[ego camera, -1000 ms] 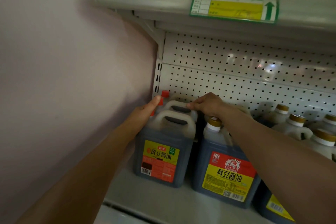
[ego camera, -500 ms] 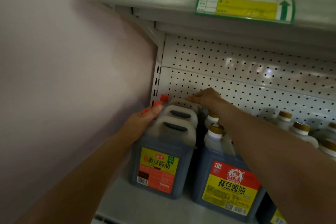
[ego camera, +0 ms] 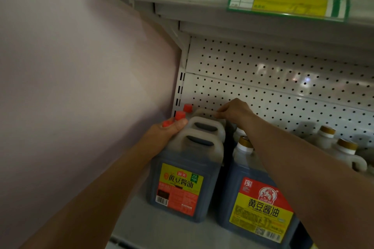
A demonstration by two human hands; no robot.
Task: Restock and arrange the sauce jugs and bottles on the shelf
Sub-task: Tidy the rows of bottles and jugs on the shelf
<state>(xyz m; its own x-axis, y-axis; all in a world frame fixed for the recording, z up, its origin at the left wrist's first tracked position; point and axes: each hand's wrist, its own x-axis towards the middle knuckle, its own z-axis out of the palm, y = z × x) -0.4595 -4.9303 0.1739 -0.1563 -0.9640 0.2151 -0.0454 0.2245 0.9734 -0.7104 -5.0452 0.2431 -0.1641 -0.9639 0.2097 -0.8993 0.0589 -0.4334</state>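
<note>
Currently, row status: three red-capped jugs stand one behind another at the shelf's (ego camera: 162, 226) left end, against the wall.
Front jug (ego camera: 182, 178): upright, label outward, near the shelf edge.
Left hand (ego camera: 168, 130): fingers wrapped round the front jug's shoulder, by its red cap (ego camera: 167, 123).
Right hand (ego camera: 234, 110): fingertips pinch the handle of the rear jug (ego camera: 204, 112).
Neighbours: gold-capped jug (ego camera: 257, 198) just beside, more of them to the right.
Progress (judgement): left column filled; squaring the row seems left. Shelf further right is out of view.
</note>
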